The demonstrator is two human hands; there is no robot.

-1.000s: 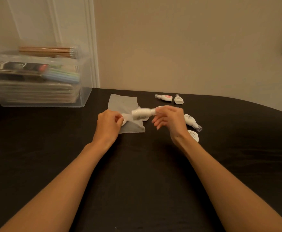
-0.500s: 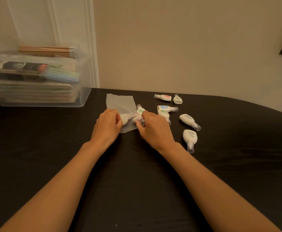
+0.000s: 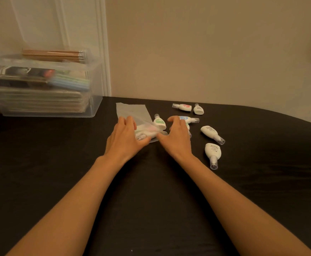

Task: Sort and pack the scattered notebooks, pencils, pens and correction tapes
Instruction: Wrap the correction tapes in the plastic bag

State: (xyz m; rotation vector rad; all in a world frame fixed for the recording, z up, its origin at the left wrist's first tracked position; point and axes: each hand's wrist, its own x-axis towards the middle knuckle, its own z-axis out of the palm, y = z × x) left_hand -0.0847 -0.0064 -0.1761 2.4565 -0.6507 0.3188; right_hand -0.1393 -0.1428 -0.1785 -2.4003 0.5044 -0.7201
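Dark table; left hand flat on blurred bag; right hand spread, half-hiding correction tape.

Black desk bare at near left, far right. Clear plastic storage box blocks far-left corner. White correction tapes crowd right of centre, narrow gaps.

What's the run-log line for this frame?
phase: bagging | left hand: resting on clear plastic bag | right hand: open, over loose white correction tapes
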